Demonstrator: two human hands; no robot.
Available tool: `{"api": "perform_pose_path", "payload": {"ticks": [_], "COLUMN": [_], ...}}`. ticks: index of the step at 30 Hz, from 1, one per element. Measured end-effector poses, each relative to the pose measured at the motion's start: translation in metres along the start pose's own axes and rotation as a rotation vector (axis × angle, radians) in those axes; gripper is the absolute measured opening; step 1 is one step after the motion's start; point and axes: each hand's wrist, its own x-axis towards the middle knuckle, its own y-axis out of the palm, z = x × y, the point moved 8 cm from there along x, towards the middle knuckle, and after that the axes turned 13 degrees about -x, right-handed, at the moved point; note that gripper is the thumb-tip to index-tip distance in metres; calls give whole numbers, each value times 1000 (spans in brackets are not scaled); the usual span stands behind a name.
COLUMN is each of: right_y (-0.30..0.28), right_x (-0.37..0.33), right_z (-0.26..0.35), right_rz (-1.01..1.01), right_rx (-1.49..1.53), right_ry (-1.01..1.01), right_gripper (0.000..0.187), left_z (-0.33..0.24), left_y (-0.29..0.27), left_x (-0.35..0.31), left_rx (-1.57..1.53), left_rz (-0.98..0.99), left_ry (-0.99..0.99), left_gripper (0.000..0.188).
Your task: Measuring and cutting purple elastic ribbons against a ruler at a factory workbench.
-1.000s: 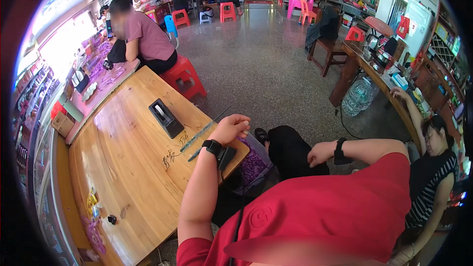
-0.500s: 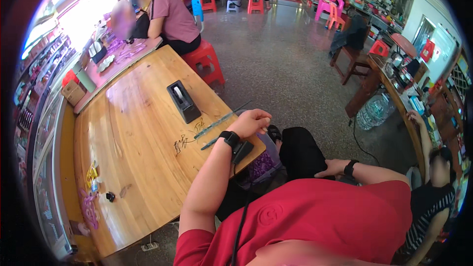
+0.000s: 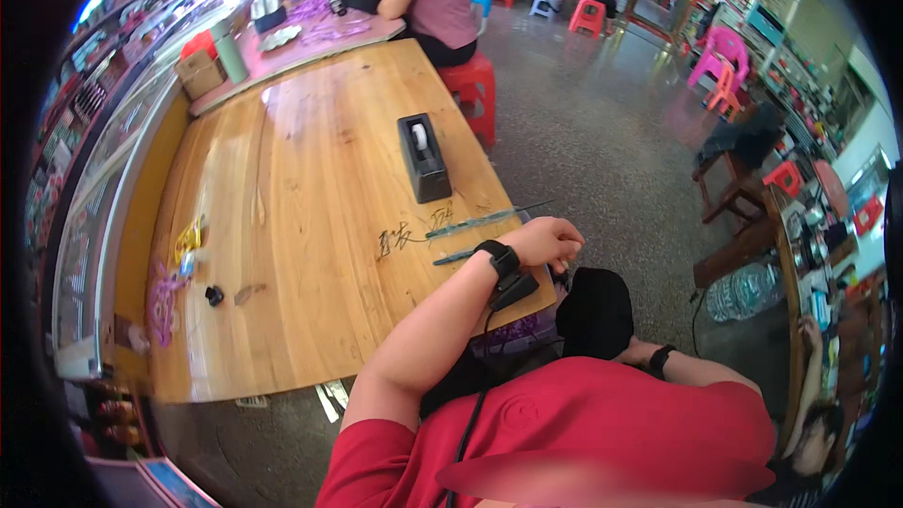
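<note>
My left hand (image 3: 550, 243) hangs over the right corner of the wooden table (image 3: 301, 226), fingers loosely bent and slightly apart, with nothing visible in them. A black watch is on that wrist, and beside it a small black device (image 3: 513, 293) with a cable rests on the table corner. Two thin dark green strips (image 3: 478, 222) lie near the wrist, one partly behind it. Farther off stands a black tape dispenser (image 3: 425, 158) with a roll of tape. My right hand (image 3: 641, 352) rests against my black-clad knee (image 3: 595, 312), its fingers mostly hidden.
Purple strands (image 3: 164, 306), a yellow packet (image 3: 189, 237) and a small black piece (image 3: 214, 295) lie on the table's left. A person in pink sits on a red stool (image 3: 470, 94). At right are a clear water jug (image 3: 743, 293) and another person's arm (image 3: 809, 376).
The view has swung, so the table and dispenser appear farther right. My left hand stays over the table corner, its fingers a little looser. The right hand stays at the knee, now more hidden.
</note>
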Motion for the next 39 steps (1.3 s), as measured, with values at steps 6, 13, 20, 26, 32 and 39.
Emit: {"api": "perform_pose_path", "payload": {"ticks": [6,13,20,26,32,39], "right_y": [-2,-11,-7,-5,-2,-14], "right_x": [-87,-61,-89,-109,-119,-101], "right_z": [61,-14,2,46,65,48], "right_rz": [-68,-99,111,-135,-178,-303], "right_rx": [216,641,284,312,378,-99], "right_ry": [18,-47,60,28,-41,-104], "right_gripper": [120,91,99,93,96,108], "left_z": [9,-1,2,5,9,6], "left_y": [-9,1,-4,-4,-5,-1], "left_x": [-7,1,-4,-6,-5,-5], "left_rx": [-17,-22,-27,-6,11,5], "left_rz": [-40,2,-12,-8,0,9], "left_ry": [-4,6,30,-32,-29,-31], "left_gripper": [28,29,29,30,30,29]}}
